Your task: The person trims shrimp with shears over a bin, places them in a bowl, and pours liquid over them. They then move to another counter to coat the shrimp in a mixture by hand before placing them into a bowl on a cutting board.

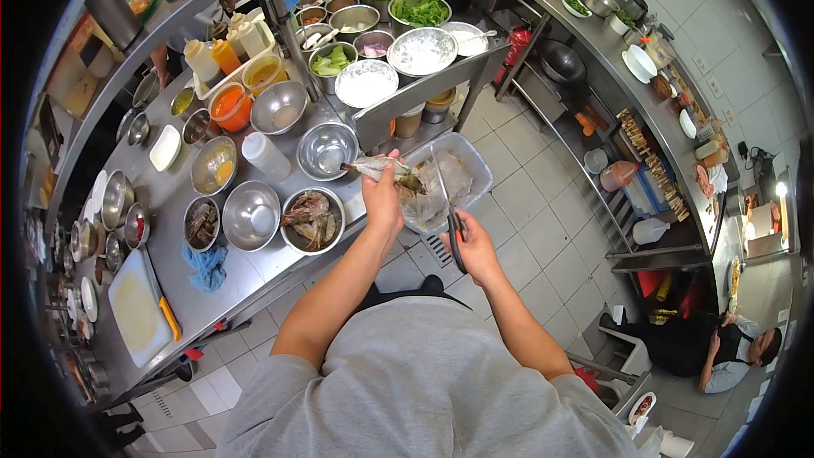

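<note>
My left hand [383, 203] grips a large raw prawn [380, 171], held level above the left edge of a translucent tub [479, 171]. Pale pieces lie in the tub. My right hand [476, 253] is closed round the black handles of scissors [449, 212], whose blades point up and away over the tub, apart from the prawn. On the steel counter left of my left hand, a bowl of whole prawns [314, 220] stands beside an empty steel bowl [255, 215], with another bowl of prawns [202, 225] farther left.
Left on the counter are a white cutting board [136, 309], an orange-handled knife [170, 320] and a blue cloth [203, 267]. Ingredient bowls stand ahead. Shelving [585, 195] lines the right side, where a person [695, 343] is at lower right.
</note>
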`<state>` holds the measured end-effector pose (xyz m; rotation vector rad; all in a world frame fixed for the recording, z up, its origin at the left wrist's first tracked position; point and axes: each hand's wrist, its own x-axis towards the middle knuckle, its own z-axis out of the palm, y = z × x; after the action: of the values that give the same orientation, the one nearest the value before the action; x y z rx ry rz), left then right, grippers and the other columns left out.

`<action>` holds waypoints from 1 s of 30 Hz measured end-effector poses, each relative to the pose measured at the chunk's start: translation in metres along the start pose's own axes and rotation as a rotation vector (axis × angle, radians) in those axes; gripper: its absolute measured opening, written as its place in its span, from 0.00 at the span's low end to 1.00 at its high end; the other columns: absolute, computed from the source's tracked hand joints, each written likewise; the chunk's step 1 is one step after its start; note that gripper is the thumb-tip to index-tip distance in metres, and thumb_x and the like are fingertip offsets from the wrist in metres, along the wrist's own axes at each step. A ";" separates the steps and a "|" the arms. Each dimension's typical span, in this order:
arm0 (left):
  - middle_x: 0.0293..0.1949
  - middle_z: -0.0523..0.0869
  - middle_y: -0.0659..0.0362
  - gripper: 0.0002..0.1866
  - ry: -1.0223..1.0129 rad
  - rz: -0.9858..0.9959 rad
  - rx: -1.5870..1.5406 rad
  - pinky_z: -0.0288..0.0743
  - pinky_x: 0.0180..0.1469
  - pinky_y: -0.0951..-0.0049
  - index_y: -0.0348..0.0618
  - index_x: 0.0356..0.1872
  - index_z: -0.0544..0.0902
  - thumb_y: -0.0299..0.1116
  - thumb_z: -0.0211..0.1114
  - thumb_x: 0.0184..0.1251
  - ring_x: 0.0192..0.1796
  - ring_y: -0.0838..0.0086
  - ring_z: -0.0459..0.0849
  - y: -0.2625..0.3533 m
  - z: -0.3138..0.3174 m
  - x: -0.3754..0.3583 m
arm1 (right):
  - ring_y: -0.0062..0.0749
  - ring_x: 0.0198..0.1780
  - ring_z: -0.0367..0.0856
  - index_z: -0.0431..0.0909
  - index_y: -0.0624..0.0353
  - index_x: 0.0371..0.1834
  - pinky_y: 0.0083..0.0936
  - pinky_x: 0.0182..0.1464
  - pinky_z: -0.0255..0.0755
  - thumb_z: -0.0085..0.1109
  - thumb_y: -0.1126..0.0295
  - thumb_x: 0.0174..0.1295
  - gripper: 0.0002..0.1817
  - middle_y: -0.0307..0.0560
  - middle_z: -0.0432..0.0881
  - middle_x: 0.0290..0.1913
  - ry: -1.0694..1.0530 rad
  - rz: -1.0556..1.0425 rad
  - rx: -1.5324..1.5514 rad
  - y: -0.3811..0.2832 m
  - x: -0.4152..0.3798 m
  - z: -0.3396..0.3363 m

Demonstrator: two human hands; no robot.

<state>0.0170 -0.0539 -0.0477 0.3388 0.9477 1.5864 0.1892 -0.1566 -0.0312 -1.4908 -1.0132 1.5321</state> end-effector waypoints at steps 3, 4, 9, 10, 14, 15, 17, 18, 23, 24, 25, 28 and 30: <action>0.61 0.83 0.54 0.13 -0.061 0.025 0.053 0.75 0.51 0.70 0.47 0.58 0.69 0.27 0.57 0.78 0.59 0.69 0.83 -0.005 0.002 -0.008 | 0.20 0.35 0.78 0.63 0.63 0.72 0.19 0.40 0.74 0.71 0.78 0.60 0.37 0.37 0.80 0.34 0.156 -0.339 -0.036 0.003 0.028 0.006; 0.61 0.83 0.54 0.13 -0.095 0.042 0.093 0.75 0.53 0.69 0.47 0.58 0.69 0.27 0.57 0.78 0.58 0.69 0.83 -0.005 0.004 -0.012 | 0.20 0.35 0.78 0.63 0.63 0.72 0.19 0.40 0.74 0.71 0.78 0.60 0.37 0.37 0.80 0.34 0.162 -0.338 -0.036 -0.003 0.036 0.009; 0.60 0.84 0.53 0.12 -0.154 0.044 0.135 0.75 0.58 0.67 0.45 0.57 0.71 0.26 0.57 0.77 0.57 0.70 0.82 -0.011 0.016 -0.033 | 0.30 0.46 0.84 0.64 0.59 0.71 0.25 0.50 0.76 0.78 0.72 0.54 0.42 0.48 0.85 0.47 0.271 -0.397 -0.201 -0.032 0.066 0.023; 0.59 0.84 0.53 0.11 -0.160 0.037 0.141 0.74 0.60 0.67 0.45 0.56 0.71 0.26 0.57 0.77 0.56 0.71 0.82 -0.011 0.018 -0.036 | 0.30 0.44 0.84 0.64 0.57 0.72 0.26 0.49 0.76 0.76 0.73 0.55 0.41 0.47 0.85 0.46 0.280 -0.414 -0.212 -0.039 0.065 0.026; 0.59 0.84 0.52 0.10 -0.211 0.071 0.146 0.73 0.63 0.66 0.44 0.56 0.72 0.25 0.56 0.77 0.58 0.71 0.82 -0.017 0.013 -0.038 | 0.29 0.43 0.83 0.65 0.58 0.72 0.26 0.49 0.76 0.74 0.76 0.56 0.39 0.46 0.84 0.45 0.285 -0.477 -0.234 -0.023 0.084 0.024; 0.59 0.83 0.51 0.10 -0.214 0.075 0.148 0.72 0.65 0.66 0.43 0.56 0.72 0.24 0.56 0.77 0.58 0.71 0.81 -0.017 0.012 -0.038 | 0.28 0.43 0.83 0.64 0.58 0.72 0.25 0.48 0.76 0.72 0.77 0.57 0.39 0.46 0.84 0.45 0.261 -0.476 -0.223 -0.020 0.088 0.022; 0.60 0.83 0.51 0.10 -0.214 0.079 0.148 0.71 0.66 0.66 0.42 0.56 0.72 0.24 0.55 0.77 0.59 0.71 0.81 -0.019 0.009 -0.037 | 0.27 0.42 0.82 0.64 0.59 0.72 0.25 0.48 0.76 0.71 0.79 0.58 0.38 0.46 0.84 0.45 0.235 -0.474 -0.214 -0.013 0.092 0.019; 0.59 0.83 0.51 0.10 -0.221 0.086 0.141 0.71 0.66 0.66 0.42 0.55 0.73 0.24 0.55 0.77 0.60 0.71 0.81 -0.020 0.008 -0.036 | 0.26 0.43 0.82 0.63 0.60 0.72 0.24 0.48 0.76 0.70 0.80 0.58 0.38 0.45 0.83 0.46 0.201 -0.437 -0.154 -0.017 0.088 0.020; 0.58 0.84 0.51 0.10 -0.266 0.159 0.200 0.71 0.66 0.69 0.37 0.56 0.73 0.22 0.54 0.78 0.61 0.72 0.80 -0.026 0.000 -0.032 | 0.18 0.41 0.77 0.62 0.62 0.72 0.19 0.46 0.73 0.69 0.84 0.58 0.38 0.37 0.79 0.41 0.082 -0.277 0.019 -0.042 0.071 0.023; 0.57 0.84 0.52 0.10 -0.292 0.206 0.255 0.70 0.66 0.70 0.37 0.56 0.73 0.22 0.54 0.78 0.60 0.72 0.80 -0.026 -0.001 -0.031 | 0.17 0.40 0.77 0.62 0.62 0.72 0.18 0.44 0.73 0.70 0.83 0.58 0.38 0.36 0.79 0.40 0.058 -0.261 0.050 -0.045 0.070 0.022; 0.56 0.84 0.53 0.10 -0.318 0.253 0.310 0.70 0.66 0.70 0.37 0.55 0.74 0.22 0.54 0.78 0.59 0.73 0.80 -0.027 -0.002 -0.030 | 0.17 0.38 0.77 0.62 0.62 0.72 0.17 0.43 0.73 0.70 0.82 0.58 0.38 0.35 0.79 0.39 0.034 -0.246 0.080 -0.047 0.070 0.020; 0.55 0.85 0.55 0.09 -0.309 0.266 0.350 0.71 0.65 0.70 0.37 0.54 0.75 0.22 0.54 0.77 0.57 0.74 0.81 -0.029 -0.006 -0.029 | 0.15 0.33 0.75 0.63 0.61 0.72 0.16 0.34 0.70 0.71 0.80 0.59 0.38 0.35 0.79 0.37 -0.004 -0.220 0.093 -0.054 0.071 0.015; 0.55 0.85 0.55 0.09 -0.314 0.256 0.369 0.71 0.65 0.70 0.38 0.54 0.75 0.22 0.55 0.77 0.57 0.74 0.81 -0.031 -0.011 -0.027 | 0.15 0.30 0.73 0.63 0.60 0.72 0.16 0.29 0.68 0.71 0.79 0.59 0.38 0.35 0.79 0.36 -0.040 -0.179 0.143 -0.061 0.069 0.011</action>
<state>0.0375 -0.0838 -0.0693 0.9715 0.9745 1.5205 0.1753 -0.0696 -0.0027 -1.2415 -1.0094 1.4796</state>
